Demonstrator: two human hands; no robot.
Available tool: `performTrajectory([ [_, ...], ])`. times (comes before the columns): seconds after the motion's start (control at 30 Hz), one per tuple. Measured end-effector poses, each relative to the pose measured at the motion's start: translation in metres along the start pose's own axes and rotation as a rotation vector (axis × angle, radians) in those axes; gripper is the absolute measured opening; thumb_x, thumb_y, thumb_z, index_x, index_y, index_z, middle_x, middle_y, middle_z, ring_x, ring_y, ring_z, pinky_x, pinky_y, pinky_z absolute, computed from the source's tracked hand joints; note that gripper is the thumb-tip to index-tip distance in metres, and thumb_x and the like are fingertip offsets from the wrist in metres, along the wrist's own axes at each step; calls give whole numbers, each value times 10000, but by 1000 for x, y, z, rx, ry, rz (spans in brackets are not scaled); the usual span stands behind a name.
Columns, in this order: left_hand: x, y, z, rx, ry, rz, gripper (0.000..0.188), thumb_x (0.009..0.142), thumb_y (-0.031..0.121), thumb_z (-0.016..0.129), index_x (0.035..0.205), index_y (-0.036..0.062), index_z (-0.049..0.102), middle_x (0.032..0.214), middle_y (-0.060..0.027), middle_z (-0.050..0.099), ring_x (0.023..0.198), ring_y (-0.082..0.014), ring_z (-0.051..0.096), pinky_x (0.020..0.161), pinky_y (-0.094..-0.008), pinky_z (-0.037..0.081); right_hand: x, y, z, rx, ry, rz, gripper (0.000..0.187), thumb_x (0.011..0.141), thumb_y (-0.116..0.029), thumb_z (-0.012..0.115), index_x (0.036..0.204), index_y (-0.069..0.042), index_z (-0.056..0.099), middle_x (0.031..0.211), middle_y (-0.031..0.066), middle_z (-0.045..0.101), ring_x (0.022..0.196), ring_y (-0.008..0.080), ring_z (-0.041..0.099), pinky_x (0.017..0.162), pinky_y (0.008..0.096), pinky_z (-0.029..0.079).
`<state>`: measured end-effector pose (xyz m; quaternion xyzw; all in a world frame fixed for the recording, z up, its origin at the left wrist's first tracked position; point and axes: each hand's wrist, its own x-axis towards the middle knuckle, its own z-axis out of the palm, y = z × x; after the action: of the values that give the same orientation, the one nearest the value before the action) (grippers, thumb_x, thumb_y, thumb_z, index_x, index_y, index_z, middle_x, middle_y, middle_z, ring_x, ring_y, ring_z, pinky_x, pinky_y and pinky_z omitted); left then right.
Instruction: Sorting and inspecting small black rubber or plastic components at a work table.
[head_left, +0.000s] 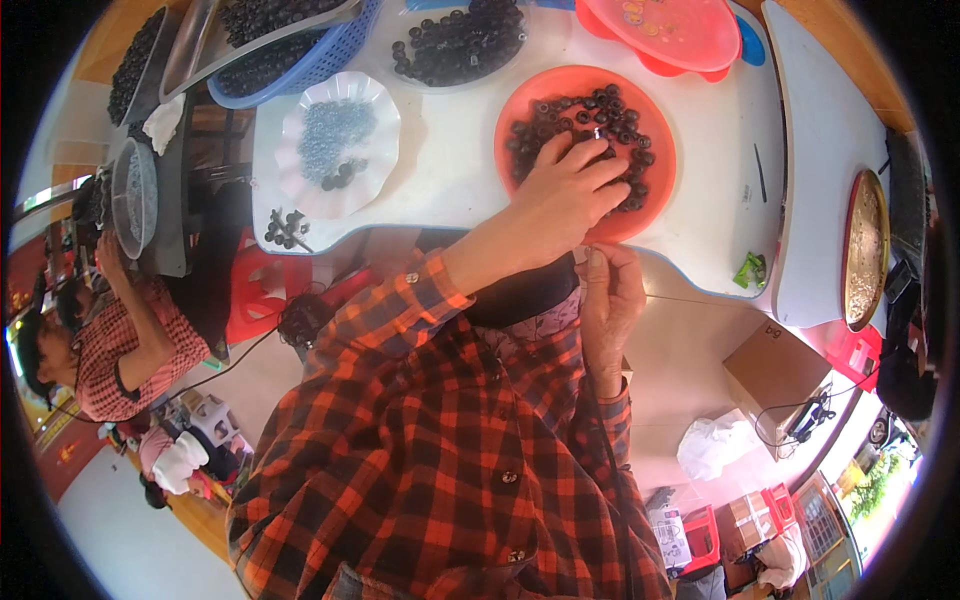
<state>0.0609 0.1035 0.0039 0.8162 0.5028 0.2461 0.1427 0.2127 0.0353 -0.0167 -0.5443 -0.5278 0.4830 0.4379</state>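
- Sitting at the far left, another person (105, 345) in a red checked shirt works at a separate bench, well apart from the white table.
- Above them, a blue basket (318, 62) of dark beads stands at the table's upper left corner.
- Just beside it, a white scalloped dish (385, 120) holds pale blue beads and a few dark ones.
- Below that dish, a small loose cluster of dark beads (283, 229) lies on the white table (450, 180) near its edge.
- Up top, a clear dish (458, 45) carries another heap of dark beads.
- At the middle, the left hand (565, 200) lies palm down on the orange plate (652, 115), fingers spread over the dark ring beads (590, 112); I cannot tell whether it grips 1.
- Just below, the right hand (610, 295) sits at the plate's near rim, thumb and fingertips pinched together; what they pinch is too small to tell.
- Above the plate, 2 stacked pink-orange lids (675, 30) rest on the table.
- Farther right, a small green wrapper (750, 268) lies near the table edge.
- At the far right, a round brass-coloured tray (865, 250) stands by a cardboard box (775, 368).
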Motion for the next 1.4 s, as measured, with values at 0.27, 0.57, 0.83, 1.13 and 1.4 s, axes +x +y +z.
performTrajectory([
  [0.27,-24,0,-21,9,-27,-39,286,793,-8,578,1031,73,715,1221,-44,641,1260,-259,471,1118,-522,253,0,-2,0,36,9,25,71,952,3,584,1010,36,609,949,89,604,739,129,630,655,242,510],
  [0.57,-23,-11,-25,48,26,-45,169,753,-7,616,903,41,677,1002,-59,633,1109,-249,521,1056,-461,325,0,3,0,37,2,-3,55,948,2,595,996,24,609,942,85,617,724,131,634,638,245,510],
  [0.83,-1,-28,-26,97,203,-61,245,758,-13,628,993,45,660,1020,-63,594,970,-277,546,860,-418,398,1,1,0,24,-2,-5,53,946,4,597,995,21,608,944,85,620,726,130,635,640,243,510],
  [1.13,24,-44,-20,135,211,-90,204,796,-4,618,974,77,676,966,-60,586,959,-283,549,801,-402,404,1,-2,1,26,-10,-7,51,944,7,597,992,19,606,951,87,617,726,128,623,649,248,516],
  [1.4,30,-45,-14,148,141,-107,195,794,6,627,948,85,716,963,-48,601,965,-283,549,851,-417,419,1,-2,3,55,-4,-33,57,946,10,594,1000,24,607,956,84,612,739,127,620,651,248,529],
])
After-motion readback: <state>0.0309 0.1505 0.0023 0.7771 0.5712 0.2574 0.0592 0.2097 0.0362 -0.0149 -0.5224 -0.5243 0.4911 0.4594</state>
